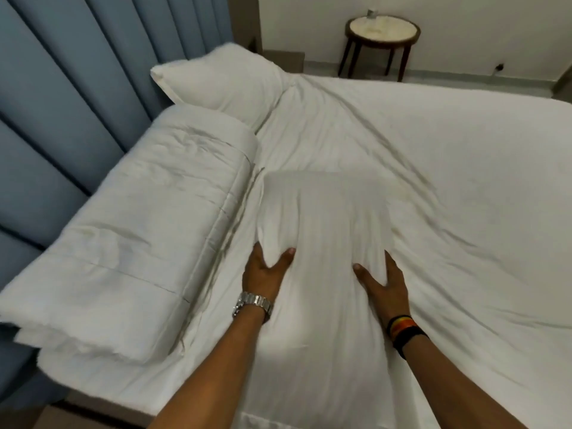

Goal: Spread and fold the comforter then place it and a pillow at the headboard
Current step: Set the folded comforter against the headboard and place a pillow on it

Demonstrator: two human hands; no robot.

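A white pillow point(322, 230) is held up over the bed in front of me. My left hand point(266, 267) grips its left side, thumb on top and fingers tucked behind. On the pillow's right side my right hand point(383, 280) grips the same way. The folded white comforter point(133, 233) lies along the blue padded headboard point(62, 97) on the left. A second white pillow point(223, 82) rests against the headboard beyond the comforter.
The white bed sheet point(433, 168) is wrinkled and spreads to the right. A small round side table point(382, 32) stands by the far wall, with a small object on top. Floor shows at the lower left corner by the bed's edge.
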